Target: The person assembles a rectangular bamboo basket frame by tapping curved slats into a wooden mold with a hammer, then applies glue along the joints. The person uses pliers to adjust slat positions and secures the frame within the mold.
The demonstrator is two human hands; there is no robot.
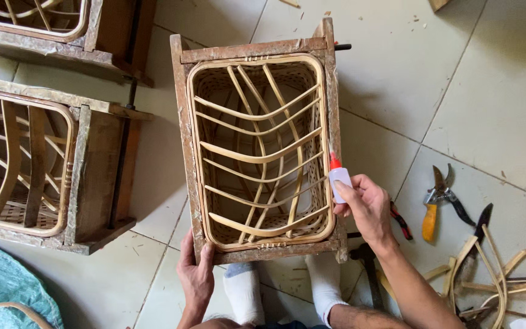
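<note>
A rattan basket [257, 152] with curved cane strips sits inside a worn wooden frame mould [183, 140] on the tiled floor. My right hand [366, 207] holds a small white glue bottle [339, 181] with a red nozzle, its tip against the basket's right rim. My left hand [195, 274] grips the near left corner of the wooden frame. Between my arms, my two feet in white socks [245, 292] rest under the frame's near edge.
Two more wooden moulds with rattan baskets [25, 164] stand at the left. Orange-handled pruning shears [434, 204], red-handled pliers [400, 220], a hammer [366, 259] and loose bent cane strips [494, 274] lie at the right. Teal cloth [1, 283] lies bottom left.
</note>
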